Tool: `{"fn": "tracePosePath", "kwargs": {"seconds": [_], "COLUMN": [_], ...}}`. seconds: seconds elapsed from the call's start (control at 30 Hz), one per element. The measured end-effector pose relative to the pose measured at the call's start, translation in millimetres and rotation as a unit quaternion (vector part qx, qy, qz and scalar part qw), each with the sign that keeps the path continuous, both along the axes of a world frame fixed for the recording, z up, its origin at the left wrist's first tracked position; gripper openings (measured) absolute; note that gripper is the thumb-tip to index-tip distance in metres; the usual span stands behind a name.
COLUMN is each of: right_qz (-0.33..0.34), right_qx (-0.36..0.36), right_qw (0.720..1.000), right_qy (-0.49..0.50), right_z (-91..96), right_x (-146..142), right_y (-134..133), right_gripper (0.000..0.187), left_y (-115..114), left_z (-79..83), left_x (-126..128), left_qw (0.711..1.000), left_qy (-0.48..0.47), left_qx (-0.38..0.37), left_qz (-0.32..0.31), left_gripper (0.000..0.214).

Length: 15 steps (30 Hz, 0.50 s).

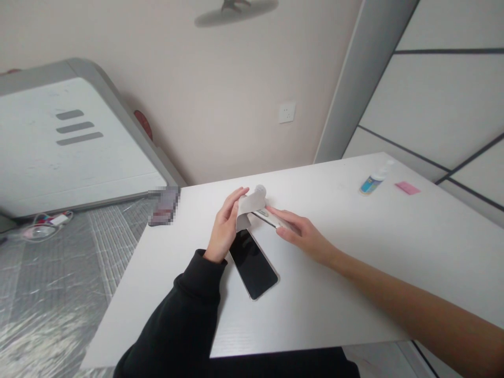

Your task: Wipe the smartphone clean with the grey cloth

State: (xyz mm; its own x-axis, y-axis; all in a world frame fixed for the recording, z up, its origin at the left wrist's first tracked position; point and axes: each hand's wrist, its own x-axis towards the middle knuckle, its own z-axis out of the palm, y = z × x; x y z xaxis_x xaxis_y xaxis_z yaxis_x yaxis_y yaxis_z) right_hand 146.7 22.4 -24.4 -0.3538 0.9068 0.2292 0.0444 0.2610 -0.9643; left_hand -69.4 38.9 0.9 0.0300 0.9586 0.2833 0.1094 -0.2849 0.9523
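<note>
A phone with a dark screen (pixel 253 264) lies flat on the white table (pixel 354 273), running diagonally from my hands toward me. My left hand (pixel 226 227), in a black sleeve, pinches a pale cloth (pixel 249 207) over the phone's far end. My right hand (pixel 296 231), bare-armed, lies with its fingers stretched along the phone's far right edge and presses on it. The cloth hides the top of the phone.
A small bottle with a blue label (pixel 373 181) lies at the table's far right, with a pink piece (pixel 407 187) beside it. A blurred dark object (pixel 163 206) sits at the far left corner. Beyond the table stand a white cabinet (pixel 71 152) and plastic-covered floor (pixel 47 294).
</note>
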Motion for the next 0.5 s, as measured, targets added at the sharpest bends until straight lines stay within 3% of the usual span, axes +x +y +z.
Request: {"fn": "tracePosePath", "kwargs": {"seconds": [0.1, 0.27, 0.4, 0.5], "right_qz": [0.042, 0.207, 0.270, 0.309], "right_qx": [-0.032, -0.090, -0.134, -0.200], "right_qw": [0.998, 0.968, 0.944, 0.914], "right_qy": [0.030, 0.106, 0.132, 0.169], "right_z": [3.3, 6.0, 3.9, 1.4], "right_x": [2, 1, 1, 2], "right_y": [1, 4, 5, 4], "right_gripper": [0.054, 0.057, 0.067, 0.064], "left_y": [0, -4, -7, -8], "left_z": [9.4, 23.8, 29.0, 27.0], "left_x": [-9, -22, -23, -21], "left_qw": [0.995, 0.994, 0.990, 0.988], "left_qy": [0.073, 0.094, 0.098, 0.092], "left_qx": [0.068, 0.001, -0.036, -0.062], "left_qz": [-0.005, -0.058, -0.096, -0.108], "left_gripper": [0.041, 0.056, 0.063, 0.063]}}
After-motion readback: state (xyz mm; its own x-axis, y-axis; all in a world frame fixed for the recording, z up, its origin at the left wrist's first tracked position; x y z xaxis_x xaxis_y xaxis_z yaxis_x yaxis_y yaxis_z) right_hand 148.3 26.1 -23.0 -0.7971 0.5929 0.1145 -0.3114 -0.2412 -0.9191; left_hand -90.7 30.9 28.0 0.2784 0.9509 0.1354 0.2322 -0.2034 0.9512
